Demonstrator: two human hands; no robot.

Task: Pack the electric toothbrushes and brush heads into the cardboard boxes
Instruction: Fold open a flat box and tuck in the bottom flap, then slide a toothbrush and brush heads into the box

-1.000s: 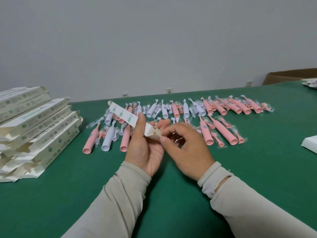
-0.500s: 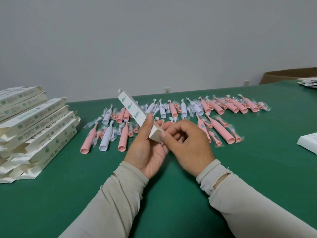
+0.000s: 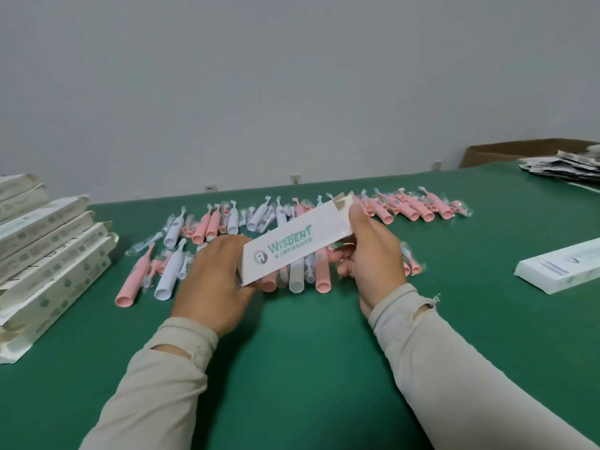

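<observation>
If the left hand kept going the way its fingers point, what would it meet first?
The left hand points away from the person, gripping the box; going on, it would probably meet the pink and white toothbrushes lying just beyond, though depth is unclear.

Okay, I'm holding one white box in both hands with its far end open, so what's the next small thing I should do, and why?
Probably free your right hand and pick up one toothbrush from just under the box, while your left hand keeps the grip. The box's far end shows raised flaps, so it looks ready to fill. I can't tell if anything is inside.
</observation>
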